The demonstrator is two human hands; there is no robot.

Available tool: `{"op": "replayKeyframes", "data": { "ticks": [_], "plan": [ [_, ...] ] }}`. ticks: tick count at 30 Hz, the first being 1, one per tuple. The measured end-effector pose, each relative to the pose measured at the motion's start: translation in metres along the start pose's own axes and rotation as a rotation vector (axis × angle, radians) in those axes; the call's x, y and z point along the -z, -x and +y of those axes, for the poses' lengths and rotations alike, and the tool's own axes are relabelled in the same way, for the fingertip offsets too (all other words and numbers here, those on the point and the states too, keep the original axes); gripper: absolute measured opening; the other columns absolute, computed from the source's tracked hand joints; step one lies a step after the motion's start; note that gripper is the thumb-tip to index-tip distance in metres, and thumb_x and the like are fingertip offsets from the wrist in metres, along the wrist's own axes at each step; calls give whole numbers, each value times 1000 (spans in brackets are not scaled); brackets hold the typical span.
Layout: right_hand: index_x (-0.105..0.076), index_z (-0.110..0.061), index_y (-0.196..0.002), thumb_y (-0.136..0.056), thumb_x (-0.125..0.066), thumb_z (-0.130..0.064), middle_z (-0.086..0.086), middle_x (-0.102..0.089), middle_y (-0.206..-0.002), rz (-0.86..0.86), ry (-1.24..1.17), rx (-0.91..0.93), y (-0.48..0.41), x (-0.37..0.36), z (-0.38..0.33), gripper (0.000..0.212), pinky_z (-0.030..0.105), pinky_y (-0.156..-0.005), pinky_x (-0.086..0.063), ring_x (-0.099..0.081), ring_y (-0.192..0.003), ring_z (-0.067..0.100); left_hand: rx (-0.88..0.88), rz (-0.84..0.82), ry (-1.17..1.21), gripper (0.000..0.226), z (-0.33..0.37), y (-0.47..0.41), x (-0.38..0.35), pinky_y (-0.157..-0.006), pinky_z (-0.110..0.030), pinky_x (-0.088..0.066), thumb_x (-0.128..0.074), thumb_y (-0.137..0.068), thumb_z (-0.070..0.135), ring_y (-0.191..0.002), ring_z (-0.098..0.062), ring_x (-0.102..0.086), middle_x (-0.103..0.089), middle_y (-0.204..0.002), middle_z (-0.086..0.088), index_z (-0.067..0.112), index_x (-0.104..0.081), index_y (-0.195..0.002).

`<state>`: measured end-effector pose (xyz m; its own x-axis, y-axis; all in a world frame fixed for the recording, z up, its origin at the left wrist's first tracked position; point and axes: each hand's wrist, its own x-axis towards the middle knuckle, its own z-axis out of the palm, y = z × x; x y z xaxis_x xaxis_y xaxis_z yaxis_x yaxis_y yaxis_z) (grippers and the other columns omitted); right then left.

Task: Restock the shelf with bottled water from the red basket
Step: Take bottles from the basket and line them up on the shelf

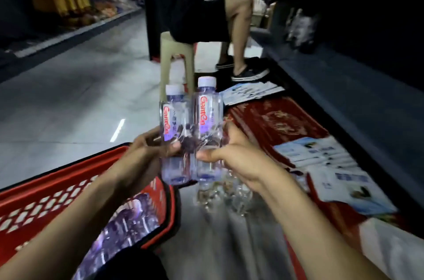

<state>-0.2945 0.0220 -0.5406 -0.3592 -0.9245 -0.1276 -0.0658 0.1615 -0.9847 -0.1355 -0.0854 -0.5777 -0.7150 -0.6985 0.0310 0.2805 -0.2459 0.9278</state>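
Our L hand (146,151) curls round left bottle (175,119), R hand (234,158) round right bottle (208,109); both upright, touching, near red basket (57,178).

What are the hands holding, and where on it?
Left hand grips the left clear plastic water bottle around its middle; right hand grips the right bottle likewise.

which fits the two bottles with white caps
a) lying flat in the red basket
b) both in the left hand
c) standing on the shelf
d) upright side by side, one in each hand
d: the left hand grips the left bottle and the right hand grips the right bottle, both upright, caps up, side by side.
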Motion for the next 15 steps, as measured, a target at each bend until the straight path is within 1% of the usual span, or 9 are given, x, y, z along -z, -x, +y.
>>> {"op": "replayKeyframes", "data": {
  "ticks": [2,3,5,6,8,9,12,14,15],
  "plan": [
    [-54,-18,-116,-60,-80,-1,-1,-74,-105,116,-46,95,34,41,-7,64,40,-97,-52,-69,-104,19,-80,-88,-20,42,3,-10,-49,-80,-37,-58,-66,-76,-4,-98,-30,-70,-70,-113,-23,-5,-63,-118],
    [-56,-20,-113,-58,-79,-5,-4,-74,-103,191,-53,149,55,64,-9,62,42,-99,-51,-69,-104,17,-98,-138,-8,48,2,-15,-80,-86,-39,-57,-73,-71,1,-103,-32,-68,-68,-116,-24,-5,-64,-118],
    [-58,-22,-111,-60,-77,-2,-7,-75,-101,326,-63,238,85,93,-5,58,45,-100,-51,-70,-101,17,-116,-223,-13,62,1,-20,-124,-95,-42,-53,-84,-62,8,-108,-33,-65,-65,-121,-26,-6,-63,-119],
    [-58,-21,-113,-62,-76,0,-8,-75,-102,413,-62,282,104,112,-1,58,47,-100,-51,-71,-100,17,-113,-284,-28,65,-2,-22,-155,-96,-42,-53,-86,-60,10,-107,-32,-65,-66,-120,-24,-5,-63,-119],
    [-58,-19,-118,-63,-73,0,-5,-74,-108,590,-72,362,139,146,5,61,48,-99,-52,-70,-101,17,-119,-365,-48,56,-12,-26,-214,-94,-39,-54,-83,-60,-1,-103,-28,-67,-70,-113,-19,-1,-67,-114],
    [-58,-20,-120,-63,-72,-2,-5,-73,-109,685,-58,383,154,162,7,62,47,-98,-52,-70,-102,16,-132,-401,-57,51,-17,-29,-243,-94,-40,-54,-79,-63,-6,-102,-27,-67,-71,-112,-18,1,-68,-112],
    [-58,-29,-120,-64,-72,-10,-4,-71,-113,941,3,397,188,206,17,60,46,-97,-52,-69,-105,15,-153,-508,-61,44,-36,-34,-322,-100,-43,-50,-72,-67,-5,-104,-27,-65,-70,-112,-16,3,-67,-110],
    [-57,-31,-121,-64,-73,-20,-2,-67,-118,1096,82,393,206,227,24,61,45,-98,-51,-66,-109,17,-157,-549,-20,47,-55,-39,-363,-96,-38,-52,-74,-65,-5,-103,-25,-65,-71,-110,-14,3,-66,-111],
    [-56,-31,-122,-65,-74,-20,-1,-64,-119,1169,123,391,212,235,27,61,40,-99,-50,-64,-110,16,-153,-556,-2,48,-66,-42,-379,-92,-35,-54,-73,-66,-5,-102,-24,-65,-70,-109,-14,3,-65,-113]
  ]
}}
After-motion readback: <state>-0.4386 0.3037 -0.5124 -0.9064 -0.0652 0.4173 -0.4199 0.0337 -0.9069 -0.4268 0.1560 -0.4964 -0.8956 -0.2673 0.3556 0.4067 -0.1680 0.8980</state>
